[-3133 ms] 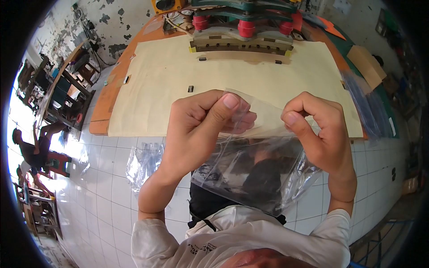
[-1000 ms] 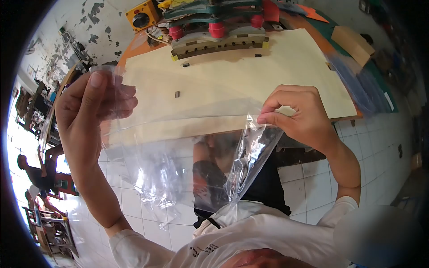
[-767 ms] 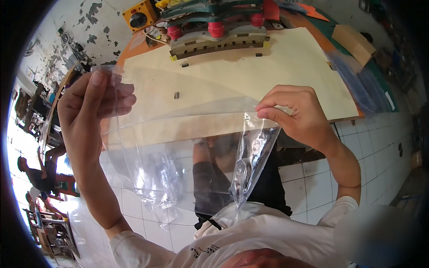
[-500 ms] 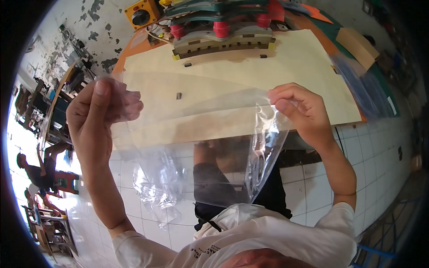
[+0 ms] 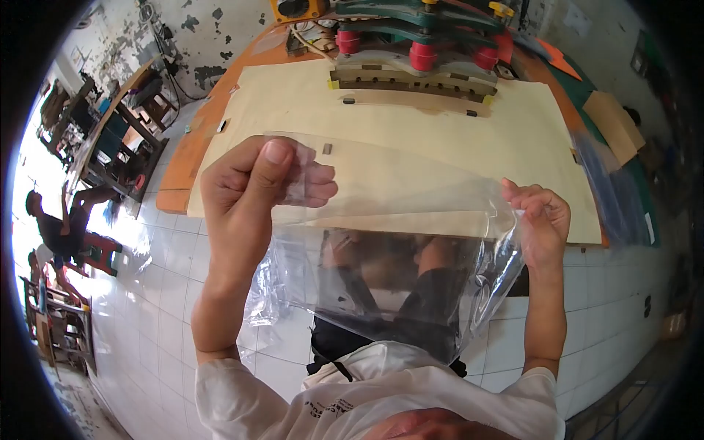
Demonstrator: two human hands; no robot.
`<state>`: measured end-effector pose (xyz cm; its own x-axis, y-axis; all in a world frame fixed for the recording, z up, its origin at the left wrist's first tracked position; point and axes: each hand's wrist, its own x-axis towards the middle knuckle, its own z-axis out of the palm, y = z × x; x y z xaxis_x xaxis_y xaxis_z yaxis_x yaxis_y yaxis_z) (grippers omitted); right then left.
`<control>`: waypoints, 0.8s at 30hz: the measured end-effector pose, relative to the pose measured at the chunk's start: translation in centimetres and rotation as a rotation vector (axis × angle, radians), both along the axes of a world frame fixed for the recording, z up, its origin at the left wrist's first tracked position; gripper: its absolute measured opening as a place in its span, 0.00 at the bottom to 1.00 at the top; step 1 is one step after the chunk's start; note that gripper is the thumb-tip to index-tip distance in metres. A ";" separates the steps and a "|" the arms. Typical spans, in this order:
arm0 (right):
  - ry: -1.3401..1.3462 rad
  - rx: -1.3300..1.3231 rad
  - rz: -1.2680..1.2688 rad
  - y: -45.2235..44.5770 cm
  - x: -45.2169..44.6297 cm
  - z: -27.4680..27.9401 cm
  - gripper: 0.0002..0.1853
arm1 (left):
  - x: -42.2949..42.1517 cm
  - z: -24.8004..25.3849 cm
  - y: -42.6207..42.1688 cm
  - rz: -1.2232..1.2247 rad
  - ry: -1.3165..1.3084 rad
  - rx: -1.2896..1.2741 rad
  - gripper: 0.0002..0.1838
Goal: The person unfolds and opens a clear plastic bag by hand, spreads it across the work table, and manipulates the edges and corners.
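Observation:
A clear plastic sheet (image 5: 411, 198) stretches between my two hands in front of the table's near edge, its lower part hanging creased and shiny over my lap. My left hand (image 5: 253, 187) pinches its upper left corner between thumb and fingers. At the opposite upper corner, my right hand (image 5: 541, 220) grips the sheet with its fingertips. Through the film I can see the cream paper on the table and my own legs. Whether the film is one layer or a bag, I cannot tell.
Cream paper (image 5: 469, 147) covers the orange table (image 5: 176, 183). At the back stands a green machine (image 5: 411, 33) with red cylinders (image 5: 423, 56). A cardboard box (image 5: 614, 128) and more clear plastic (image 5: 609, 198) lie right. A seated person (image 5: 55, 224) is far left.
Relative to the table, both hands and the sheet have shifted in view, the left hand moving rightward and the right hand lower. The sheet remains held between them. The camera view has turned.

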<state>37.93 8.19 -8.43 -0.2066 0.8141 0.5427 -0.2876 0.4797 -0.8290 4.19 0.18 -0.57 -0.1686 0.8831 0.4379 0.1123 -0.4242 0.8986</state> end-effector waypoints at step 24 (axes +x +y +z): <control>-0.284 0.001 0.078 -0.1 1.3 1.7 0.12 | -1.8 -1.5 0.3 -0.044 -0.146 0.008 0.17</control>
<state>39.20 8.10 -6.77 -0.4119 0.7895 0.4549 -0.0802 0.4659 -0.8812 2.35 0.51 -2.06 -0.1920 0.8876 0.4187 -0.0388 -0.4331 0.9005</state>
